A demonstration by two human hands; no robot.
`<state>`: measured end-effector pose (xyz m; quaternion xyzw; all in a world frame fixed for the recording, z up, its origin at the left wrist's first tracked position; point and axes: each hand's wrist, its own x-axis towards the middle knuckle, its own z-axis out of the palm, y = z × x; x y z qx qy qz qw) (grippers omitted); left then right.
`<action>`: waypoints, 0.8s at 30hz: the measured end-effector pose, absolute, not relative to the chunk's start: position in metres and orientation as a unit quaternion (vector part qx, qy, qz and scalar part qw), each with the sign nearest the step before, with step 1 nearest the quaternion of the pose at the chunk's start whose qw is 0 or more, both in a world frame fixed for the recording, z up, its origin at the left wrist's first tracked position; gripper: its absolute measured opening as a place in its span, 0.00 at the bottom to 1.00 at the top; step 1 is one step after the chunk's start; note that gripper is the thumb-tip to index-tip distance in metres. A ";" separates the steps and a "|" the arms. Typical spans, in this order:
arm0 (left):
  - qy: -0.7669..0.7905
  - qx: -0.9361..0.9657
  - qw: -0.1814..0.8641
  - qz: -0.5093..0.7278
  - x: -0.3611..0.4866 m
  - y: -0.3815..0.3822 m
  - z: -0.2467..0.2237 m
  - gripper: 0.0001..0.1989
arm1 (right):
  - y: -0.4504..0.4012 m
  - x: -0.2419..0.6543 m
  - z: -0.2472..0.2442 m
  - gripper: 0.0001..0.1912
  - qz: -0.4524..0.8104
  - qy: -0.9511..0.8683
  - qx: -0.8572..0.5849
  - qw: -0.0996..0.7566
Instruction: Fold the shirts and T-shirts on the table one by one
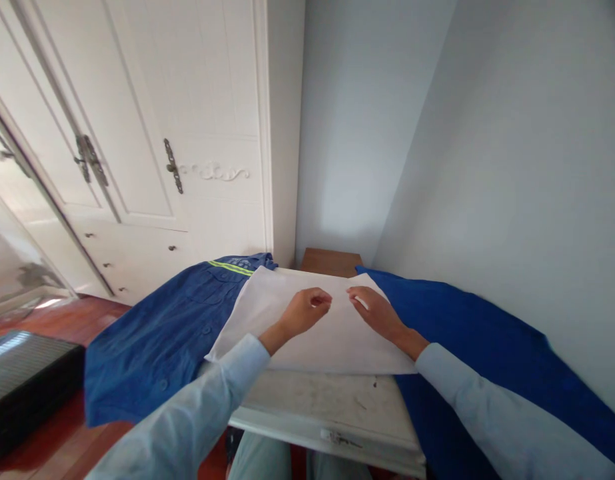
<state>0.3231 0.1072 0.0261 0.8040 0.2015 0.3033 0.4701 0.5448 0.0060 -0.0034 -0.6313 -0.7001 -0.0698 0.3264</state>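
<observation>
A white cloth (pixel 307 340), rectangular with pointed corners, is spread flat over a worn white table (pixel 332 403). Above its left-centre part, my left hand (pixel 304 312) is curled, thumb and forefinger meeting in a ring. My right hand (pixel 377 313) faces it from the right, its thumb and fingertips drawn together in a pinch. A small gap separates the two hands. Anything between the fingertips is too small to make out. Left of the cloth hangs a dark blue buttoned garment (pixel 172 333) with a yellow-green stripe. Plain blue fabric (pixel 452 327) drapes off the right side.
A white wardrobe (pixel 222 87) with ornate metal handles stands behind on the left. Grey-blue walls (pixel 512 167) meet in a corner at the back and right. A brown wooden piece (pixel 332 261) sits beyond the table. On the reddish floor at left is a black ribbed case (pixel 32 387).
</observation>
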 end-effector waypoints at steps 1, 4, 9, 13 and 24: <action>0.216 0.764 0.520 0.314 0.338 0.107 0.023 0.06 | 0.003 0.540 -0.004 0.14 -0.039 -0.696 -0.626 0.350; 0.242 0.666 0.626 0.327 0.369 0.105 0.015 0.06 | -0.005 0.530 -0.006 0.14 0.041 -0.683 -0.614 0.393; 0.192 0.632 0.676 0.327 0.379 0.102 0.003 0.10 | -0.014 0.528 -0.007 0.14 0.071 -0.663 -0.605 0.435; 0.144 0.634 0.702 0.291 0.373 0.101 -0.002 0.12 | -0.019 0.530 -0.007 0.17 0.061 -0.653 -0.609 0.446; 0.100 0.658 0.719 0.201 0.355 0.094 0.002 0.14 | -0.026 0.534 -0.007 0.24 0.034 -0.724 -0.548 0.419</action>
